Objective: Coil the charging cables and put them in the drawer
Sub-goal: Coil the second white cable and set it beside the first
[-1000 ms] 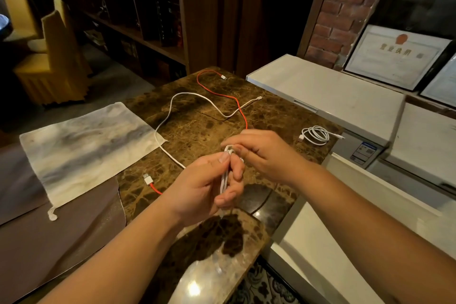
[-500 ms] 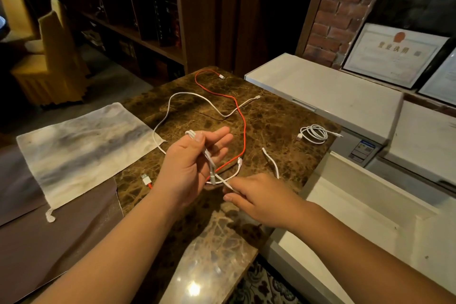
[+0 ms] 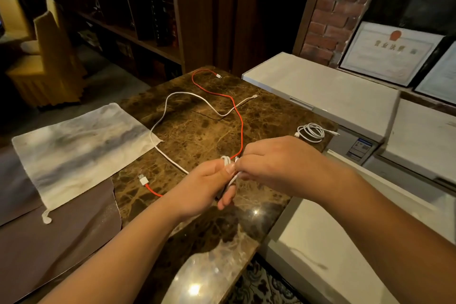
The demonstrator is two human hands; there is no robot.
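Observation:
My left hand (image 3: 204,185) grips a small bundle of white cable loops (image 3: 225,161) above the brown marble table (image 3: 197,131). My right hand (image 3: 274,160) meets it from the right and pinches the same cable's free end. A long white cable (image 3: 172,99) lies loose across the table, and its near end passes behind my left hand. A red cable (image 3: 240,126) with a white plug (image 3: 142,179) snakes over it. A coiled white cable (image 3: 311,132) rests at the table's right edge. No drawer can be seen.
A grey-white cloth pouch (image 3: 79,148) lies on the table's left side. White chest units (image 3: 320,86) stand to the right, with framed certificates (image 3: 389,53) behind. Dark shelving (image 3: 128,20) and yellow chairs (image 3: 49,57) are at the far left.
My right hand has come up from the table's front to meet my left hand again at the white cable bundle. Another turn of cable seems added. The other cables lie as before.

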